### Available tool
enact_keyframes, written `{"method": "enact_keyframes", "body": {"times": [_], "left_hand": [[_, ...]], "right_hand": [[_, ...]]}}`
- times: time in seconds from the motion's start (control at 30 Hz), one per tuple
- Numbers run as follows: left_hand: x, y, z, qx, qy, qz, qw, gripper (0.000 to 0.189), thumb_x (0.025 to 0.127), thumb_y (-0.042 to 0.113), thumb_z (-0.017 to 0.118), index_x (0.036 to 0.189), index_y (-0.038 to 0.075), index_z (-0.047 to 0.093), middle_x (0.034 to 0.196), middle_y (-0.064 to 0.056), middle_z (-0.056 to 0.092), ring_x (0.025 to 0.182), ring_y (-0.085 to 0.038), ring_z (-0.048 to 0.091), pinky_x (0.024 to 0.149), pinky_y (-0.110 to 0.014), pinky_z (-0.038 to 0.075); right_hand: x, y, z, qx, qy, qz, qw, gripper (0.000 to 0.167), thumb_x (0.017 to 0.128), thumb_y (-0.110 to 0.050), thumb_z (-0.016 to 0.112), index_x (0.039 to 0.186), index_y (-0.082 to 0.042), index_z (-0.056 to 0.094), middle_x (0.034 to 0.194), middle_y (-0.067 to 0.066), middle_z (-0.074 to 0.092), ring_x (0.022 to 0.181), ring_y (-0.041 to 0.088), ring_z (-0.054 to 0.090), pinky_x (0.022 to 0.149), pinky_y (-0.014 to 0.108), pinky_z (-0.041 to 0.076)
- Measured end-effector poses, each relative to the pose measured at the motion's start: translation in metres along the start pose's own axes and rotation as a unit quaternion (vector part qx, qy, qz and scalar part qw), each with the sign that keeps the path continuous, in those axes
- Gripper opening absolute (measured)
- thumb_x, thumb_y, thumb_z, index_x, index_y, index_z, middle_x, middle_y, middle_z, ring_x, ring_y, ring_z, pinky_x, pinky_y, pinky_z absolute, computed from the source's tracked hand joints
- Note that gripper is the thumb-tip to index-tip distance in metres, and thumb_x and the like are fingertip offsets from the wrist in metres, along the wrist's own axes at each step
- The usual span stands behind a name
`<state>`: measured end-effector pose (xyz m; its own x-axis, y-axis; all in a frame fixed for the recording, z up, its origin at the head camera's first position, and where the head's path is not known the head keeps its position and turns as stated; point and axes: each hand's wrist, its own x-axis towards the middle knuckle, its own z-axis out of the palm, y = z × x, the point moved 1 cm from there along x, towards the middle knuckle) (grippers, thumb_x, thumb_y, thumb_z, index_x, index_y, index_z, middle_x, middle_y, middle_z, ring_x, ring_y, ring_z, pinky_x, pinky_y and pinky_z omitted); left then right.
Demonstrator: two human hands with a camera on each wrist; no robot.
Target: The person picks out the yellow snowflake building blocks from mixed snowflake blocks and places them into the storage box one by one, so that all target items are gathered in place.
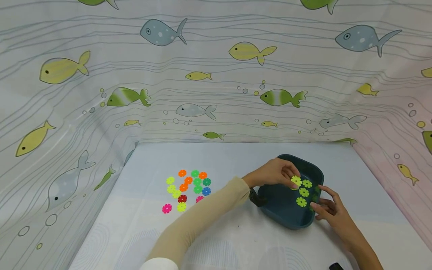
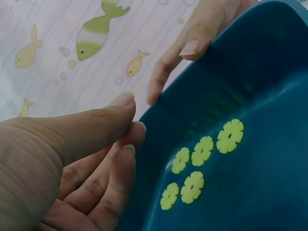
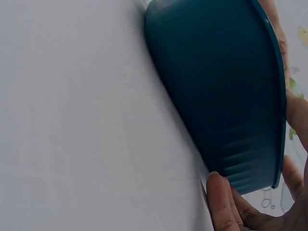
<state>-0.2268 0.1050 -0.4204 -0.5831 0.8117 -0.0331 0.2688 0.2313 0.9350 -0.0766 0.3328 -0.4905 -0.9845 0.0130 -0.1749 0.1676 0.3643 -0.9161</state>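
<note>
A dark teal plastic basin (image 1: 280,202) stands on the right of the table. Several yellow-green flower-shaped discs (image 1: 304,192) lie inside it, towards its right wall. My left hand (image 1: 275,173) is over the far part of the basin, its fingertips overlapping some discs in the head view. In the left wrist view the thumb and fingers are loosely bent with no disc between them, and the discs (image 2: 202,150) lie flat beyond. My right hand (image 1: 334,212) holds the basin's right side; in the right wrist view a fingertip (image 3: 219,190) sits at the basin's lower edge.
To the left on the white table (image 1: 236,240) lies a loose group of flower discs in orange (image 1: 188,180), green (image 1: 197,181), yellow, pink (image 1: 167,208), blue (image 1: 206,191) and dark red (image 1: 182,198). The left forearm passes in front of some. A fish-patterned curtain (image 1: 216,90) surrounds the table.
</note>
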Motion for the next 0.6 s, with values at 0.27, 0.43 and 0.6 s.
{"method": "enact_keyframes", "body": {"times": [0.27, 0.43, 0.6], "left_hand": [[0.007, -0.001, 0.009, 0.029, -0.004, -0.016, 0.9994, 0.033, 0.083, 0.011, 0.088, 0.111, 0.009, 0.073, 0.094, 0.006, 0.069, 0.087, -0.005, 0.066, 0.077, -0.019, 0.055], [0.012, -0.005, 0.014, 0.047, 0.001, -0.031, 0.9984, 0.030, 0.081, 0.010, 0.089, 0.107, 0.011, 0.074, 0.093, 0.007, 0.069, 0.087, -0.004, 0.064, 0.075, -0.018, 0.055], [0.017, -0.007, 0.019, 0.069, 0.001, -0.053, 0.9962, 0.028, 0.080, 0.009, 0.089, 0.104, 0.012, 0.074, 0.092, 0.008, 0.069, 0.085, -0.003, 0.064, 0.073, -0.017, 0.054]], "right_hand": [[0.000, 0.000, -0.002, -0.002, -0.002, -0.004, 1.0000, 0.078, 0.106, -0.035, 0.061, 0.163, -0.035, 0.008, 0.145, 0.030, 0.042, 0.097, 0.024, 0.066, 0.081, 0.033, 0.055], [0.000, 0.000, -0.002, -0.008, -0.004, 0.000, 1.0000, 0.078, 0.105, -0.037, 0.060, 0.163, -0.036, 0.008, 0.146, 0.029, 0.042, 0.096, 0.026, 0.067, 0.082, 0.035, 0.052], [0.000, 0.000, -0.002, -0.007, -0.004, 0.002, 1.0000, 0.079, 0.105, -0.037, 0.060, 0.163, -0.037, 0.007, 0.146, 0.029, 0.041, 0.096, 0.026, 0.067, 0.082, 0.035, 0.053]]}}
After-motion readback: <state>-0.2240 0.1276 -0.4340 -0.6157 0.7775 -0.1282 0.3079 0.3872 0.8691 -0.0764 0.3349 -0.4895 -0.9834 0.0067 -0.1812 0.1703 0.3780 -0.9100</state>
